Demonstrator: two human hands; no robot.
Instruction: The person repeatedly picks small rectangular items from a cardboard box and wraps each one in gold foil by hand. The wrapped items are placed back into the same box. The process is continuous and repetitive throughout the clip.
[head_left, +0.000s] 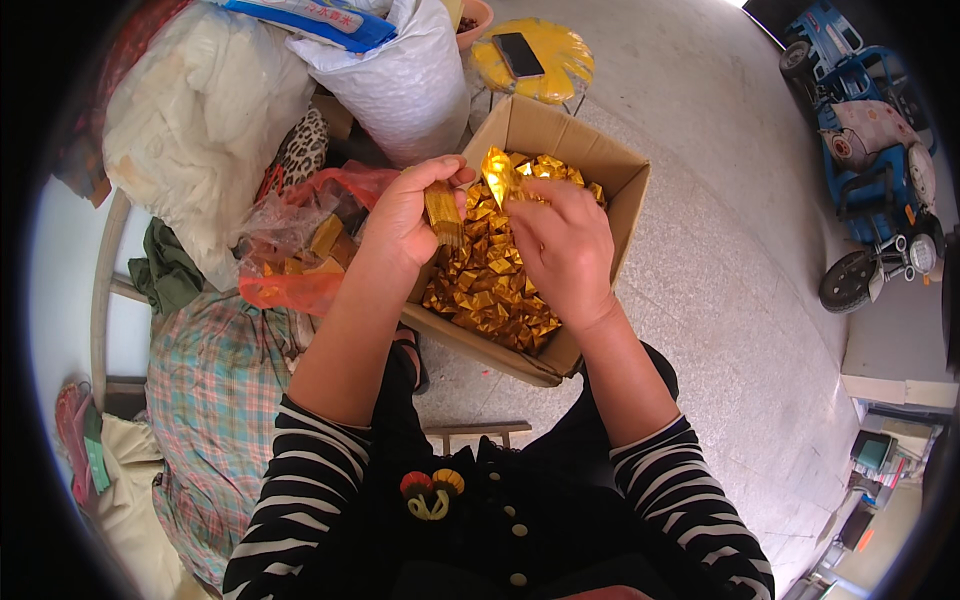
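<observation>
A cardboard box (577, 139) stands in front of me, heaped inside with folded gold foil paper pieces (487, 285). Over its left side, my left hand (416, 202) grips a thick stack of gold foil paper (444, 214) between thumb and fingers. Above the heap, my right hand (566, 240) pinches a single shiny gold foil piece (497, 176), pointed at its lower end. The fingertips of the right hand are partly hidden and slightly blurred.
Left of the box lies a red plastic bag (300, 289) with more gold paper stacks. Behind it stand a white woven sack (397, 90) and a large pale bundle (202, 112). A phone (517, 55) rests on a yellow-covered stool (570, 64). A blue tricycle (855, 165) is parked far right.
</observation>
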